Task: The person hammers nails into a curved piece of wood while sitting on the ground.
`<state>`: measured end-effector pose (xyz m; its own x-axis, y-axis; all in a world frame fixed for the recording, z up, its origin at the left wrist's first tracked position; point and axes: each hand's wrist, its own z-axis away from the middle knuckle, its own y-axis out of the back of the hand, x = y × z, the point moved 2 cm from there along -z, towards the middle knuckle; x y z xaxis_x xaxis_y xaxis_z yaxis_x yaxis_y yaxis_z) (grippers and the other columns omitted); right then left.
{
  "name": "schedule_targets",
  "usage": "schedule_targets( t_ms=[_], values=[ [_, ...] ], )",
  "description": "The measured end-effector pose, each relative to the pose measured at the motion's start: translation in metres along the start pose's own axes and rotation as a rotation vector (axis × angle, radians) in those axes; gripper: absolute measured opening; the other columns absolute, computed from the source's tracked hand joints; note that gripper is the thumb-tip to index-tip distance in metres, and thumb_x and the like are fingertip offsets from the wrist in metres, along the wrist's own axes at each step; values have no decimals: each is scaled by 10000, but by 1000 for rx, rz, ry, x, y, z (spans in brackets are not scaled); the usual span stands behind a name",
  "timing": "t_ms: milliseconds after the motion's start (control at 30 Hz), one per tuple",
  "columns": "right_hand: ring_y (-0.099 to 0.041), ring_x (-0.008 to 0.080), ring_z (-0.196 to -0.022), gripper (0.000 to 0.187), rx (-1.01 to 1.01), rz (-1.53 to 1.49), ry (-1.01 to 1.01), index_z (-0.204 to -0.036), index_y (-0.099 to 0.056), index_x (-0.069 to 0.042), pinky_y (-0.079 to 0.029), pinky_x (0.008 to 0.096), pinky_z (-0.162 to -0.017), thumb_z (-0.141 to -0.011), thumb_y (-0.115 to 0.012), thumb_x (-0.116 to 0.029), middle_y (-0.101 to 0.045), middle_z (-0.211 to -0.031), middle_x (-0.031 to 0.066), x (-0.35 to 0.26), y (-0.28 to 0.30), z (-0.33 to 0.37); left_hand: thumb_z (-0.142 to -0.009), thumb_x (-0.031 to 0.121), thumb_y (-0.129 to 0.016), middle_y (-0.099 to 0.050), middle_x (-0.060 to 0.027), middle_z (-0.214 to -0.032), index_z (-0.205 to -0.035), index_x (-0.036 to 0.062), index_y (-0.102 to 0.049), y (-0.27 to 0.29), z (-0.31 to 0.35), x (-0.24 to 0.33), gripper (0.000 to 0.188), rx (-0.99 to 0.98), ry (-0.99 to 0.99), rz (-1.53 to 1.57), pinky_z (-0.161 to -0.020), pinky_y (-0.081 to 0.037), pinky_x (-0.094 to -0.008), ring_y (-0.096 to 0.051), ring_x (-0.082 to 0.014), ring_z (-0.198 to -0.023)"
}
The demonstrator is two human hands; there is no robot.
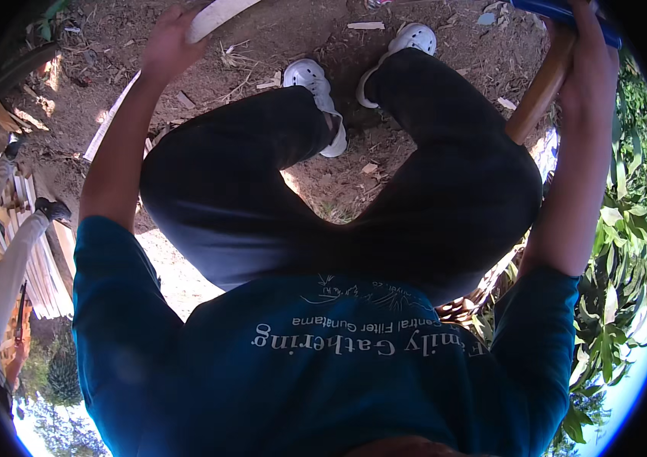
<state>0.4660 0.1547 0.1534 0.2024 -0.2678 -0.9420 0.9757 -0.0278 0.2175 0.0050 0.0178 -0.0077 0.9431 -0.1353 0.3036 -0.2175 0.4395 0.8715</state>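
Note:
At the upper left, my left hand is closed round a long pale wooden strip. The strip runs off the top edge, and its lower part shows again beyond my forearm. My right hand, at the upper right, grips a tool with a brown wooden handle and a blue head. The handle slants down toward my right knee. The tool's exact kind cannot be made out, since the top edge cuts off part of it.
My dark-trousered legs are bent, with white clogs on bare soil strewn with wood chips. Stacked wood strips lie at left beside another person's light-trousered leg. Green leafy plants line the right.

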Motion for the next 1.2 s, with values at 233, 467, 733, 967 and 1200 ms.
schedule_targets(
  t_ms=[233,467,733,967,1200],
  values=[
    [-590,116,-896,288,141,-81,0,-1138,-652,-79,-477,266,-794,-939,-751,-262,-617,-1003,44,58,28,13,-791,171,-818,-590,-170,-1046,-1350,75,-631,-58,-17,-24,597,61,-116,-2,-935,-507,-448,-602,-361,-1041],
    [-629,111,-900,391,105,-87,-23,-1162,-706,4,-509,233,-805,-918,-796,-287,-679,-1039,86,75,83,54,-810,187,-825,-615,-152,-1125,-1332,70,-639,-68,4,-36,566,89,-150,-92,-965,-518,-449,-615,-367,-1094],
    [-593,80,-726,363,113,-85,127,-1035,-679,-37,-482,219,-646,-844,-865,-281,-632,-868,6,57,72,93,-846,212,-809,-619,-91,-1285,-1405,153,-581,-25,12,-7,606,-146,-105,-325,-1028,-537,-427,-630,-322,-1197],
    [-636,116,-798,430,15,-2,168,-968,-615,-39,-517,274,-752,-817,-878,-344,-637,-864,34,47,59,111,-820,212,-810,-645,-95,-1279,-1385,221,-610,3,23,-11,599,-256,-94,-427,-1018,-521,-452,-616,-317,-1215],
    [-579,85,-718,383,56,53,189,-925,-611,-71,-478,243,-682,-835,-863,-345,-592,-799,-8,48,63,113,-821,277,-818,-647,-130,-1267,-1396,150,-606,-8,51,-8,626,-122,-56,-390,-1006,-512,-464,-610,-323,-1229]
  ],
)
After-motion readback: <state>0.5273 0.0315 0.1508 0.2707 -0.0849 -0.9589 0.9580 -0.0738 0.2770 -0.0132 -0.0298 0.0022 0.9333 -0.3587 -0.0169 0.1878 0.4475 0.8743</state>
